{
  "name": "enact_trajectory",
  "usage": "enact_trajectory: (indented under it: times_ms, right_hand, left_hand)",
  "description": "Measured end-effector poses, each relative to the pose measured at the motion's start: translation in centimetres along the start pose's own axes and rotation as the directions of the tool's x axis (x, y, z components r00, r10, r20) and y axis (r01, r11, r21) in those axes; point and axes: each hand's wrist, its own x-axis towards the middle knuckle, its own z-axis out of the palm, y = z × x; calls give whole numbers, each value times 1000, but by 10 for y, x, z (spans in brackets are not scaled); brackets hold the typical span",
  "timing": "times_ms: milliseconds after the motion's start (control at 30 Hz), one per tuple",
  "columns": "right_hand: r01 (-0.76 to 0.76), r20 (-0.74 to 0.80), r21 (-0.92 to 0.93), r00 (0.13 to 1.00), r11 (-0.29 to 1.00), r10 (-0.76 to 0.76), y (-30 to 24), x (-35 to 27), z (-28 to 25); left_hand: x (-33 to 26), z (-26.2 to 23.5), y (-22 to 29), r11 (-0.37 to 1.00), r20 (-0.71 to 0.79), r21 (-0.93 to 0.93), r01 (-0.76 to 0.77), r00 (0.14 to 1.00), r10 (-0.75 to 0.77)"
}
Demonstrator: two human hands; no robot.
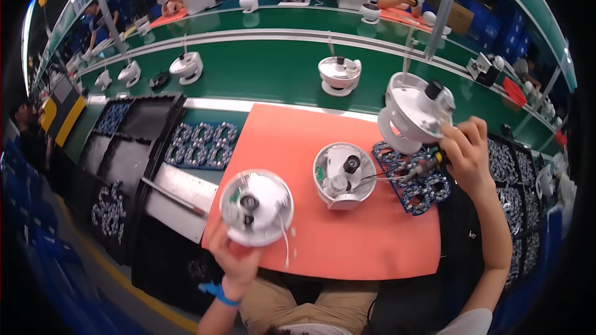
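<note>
Now, left hand (233, 259): cupping a round white plastic housing (270, 201), fingertips hidden!
Right hand (465, 152): closed around a yellow-and-black-handled tool (439, 158), grip partly hidden.

white housings (270, 196) look smooth plastic — orange sheet (298, 136) matt, green worktop (261, 68) glossy.
</note>
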Motion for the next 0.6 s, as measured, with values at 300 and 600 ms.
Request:
enact_trajectory:
  times_ms: [300, 600]
  right_hand:
    - [372, 49, 253, 917, 893, -396, -96, 9, -60]
    - [367, 72, 384, 903, 847, -423, -177, 32, -18]
  left_hand:
    - [41, 10, -16, 985, -37, 36, 169, 985, -168]
    - [59, 5, -16, 962, -29, 228, 153, 988, -151]
